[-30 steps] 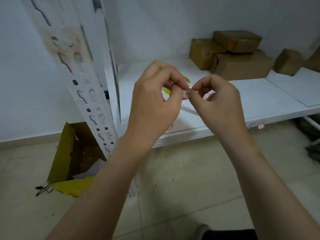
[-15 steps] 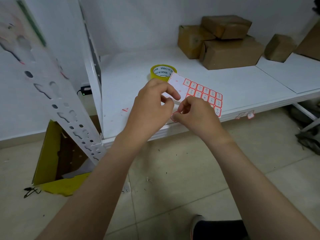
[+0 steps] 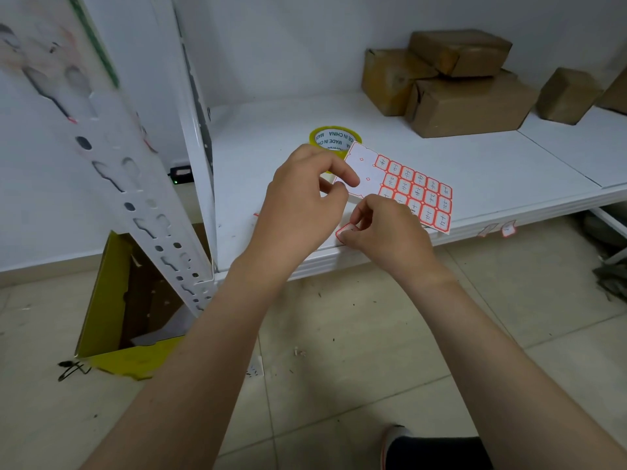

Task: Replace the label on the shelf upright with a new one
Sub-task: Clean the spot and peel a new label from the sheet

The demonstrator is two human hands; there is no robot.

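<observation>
Up and left of both hands, shelf upright (image 3: 135, 184) slants tall, long axis steep, nearer my left hand (image 3: 302, 201). Label sheet (image 3: 407, 188) lies on shelf board (image 3: 509, 171); left fingers pinch its bare corner. Right hand (image 3: 386, 232) pinches loose new label (image 3: 346, 229) at fingertips, well right of upright; it must travel left.
</observation>
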